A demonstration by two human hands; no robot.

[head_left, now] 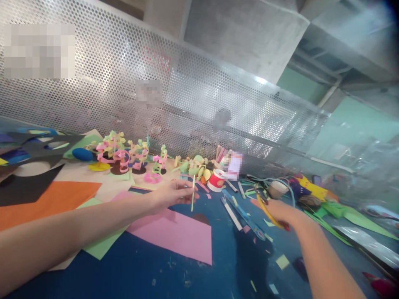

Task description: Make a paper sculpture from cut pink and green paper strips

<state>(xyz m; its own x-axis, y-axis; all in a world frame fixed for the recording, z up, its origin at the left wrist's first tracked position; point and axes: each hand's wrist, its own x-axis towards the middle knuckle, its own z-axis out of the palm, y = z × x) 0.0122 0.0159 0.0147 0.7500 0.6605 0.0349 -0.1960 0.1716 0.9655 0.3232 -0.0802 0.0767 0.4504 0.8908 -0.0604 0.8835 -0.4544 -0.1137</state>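
My left hand (pixel 179 192) pinches a thin pale green paper strip (pixel 193 194) upright between thumb and fingers, above the blue table. Under my left forearm lie a pink paper sheet (pixel 177 236) and a light green sheet (pixel 104 245). To the right, my right hand (pixel 277 209) is closed around what look like yellow-handled scissors (pixel 268 214), with a red part near the wrist; blur hides the blades. A white glue-stick-like tube (pixel 232 215) and a blue ruler-like strip (pixel 246 216) lie between my hands.
Curled paper decorations (pixel 124 155) stand at the back left. Behind my left hand is a red and white paper cup (pixel 216 180). Orange paper (pixel 68 199) and black paper (pixel 28 182) lie left. Paper scraps (pixel 282 261) dot the blue table (pixel 149 270). A perforated metal screen (pixel 193 95) stands behind.
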